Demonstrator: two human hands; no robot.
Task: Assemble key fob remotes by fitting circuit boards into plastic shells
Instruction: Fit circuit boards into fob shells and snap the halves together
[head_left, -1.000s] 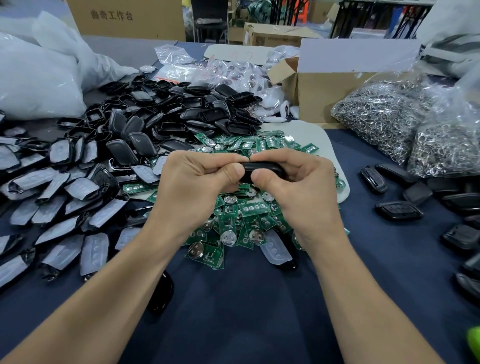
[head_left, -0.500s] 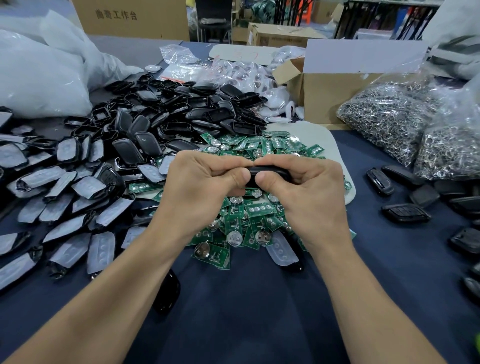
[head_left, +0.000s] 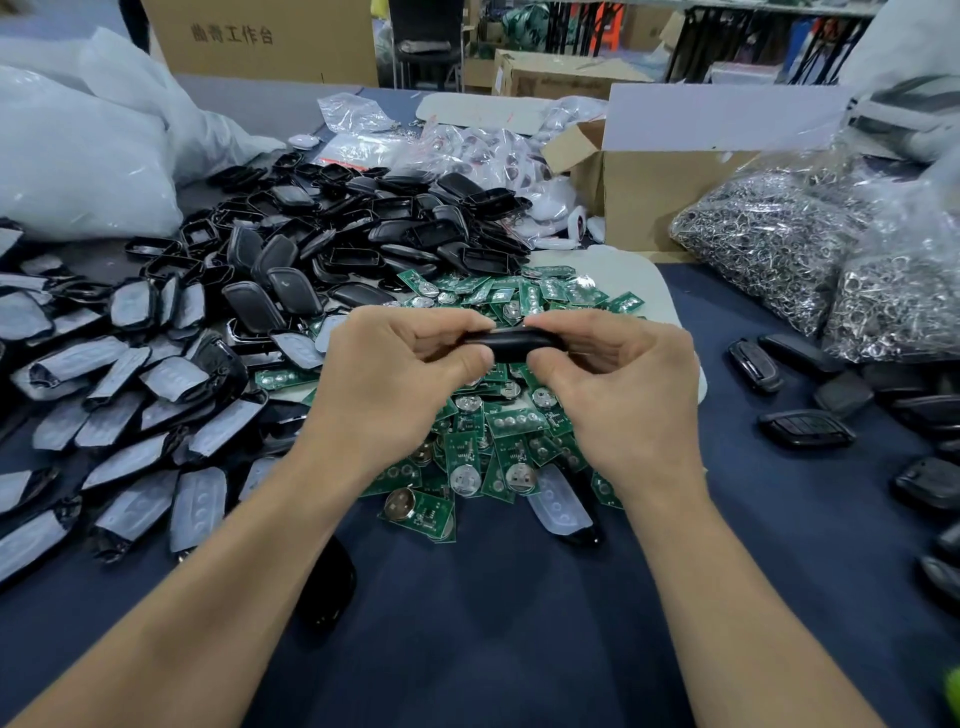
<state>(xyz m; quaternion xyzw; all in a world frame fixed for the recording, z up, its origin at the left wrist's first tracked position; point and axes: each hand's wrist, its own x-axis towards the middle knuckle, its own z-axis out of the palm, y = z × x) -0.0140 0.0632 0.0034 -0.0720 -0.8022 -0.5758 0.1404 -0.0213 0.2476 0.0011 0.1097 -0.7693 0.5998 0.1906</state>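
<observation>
I hold one black key fob shell (head_left: 511, 343) with both hands, just above the pile of green circuit boards (head_left: 498, 436). My left hand (head_left: 395, 379) pinches its left end, thumb below and fingers curled over the top. My right hand (head_left: 618, 389) pinches the right end in the same way. Left of the pile lies a heap of black shells (head_left: 363, 228). Right of the pile, some closed fobs (head_left: 805, 428) lie on the dark cloth (head_left: 493, 623).

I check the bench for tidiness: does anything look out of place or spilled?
One black shell lies alone by the left forearm, apart from the shell heap. The green boards overflow the white tray onto the blue cloth.
</observation>
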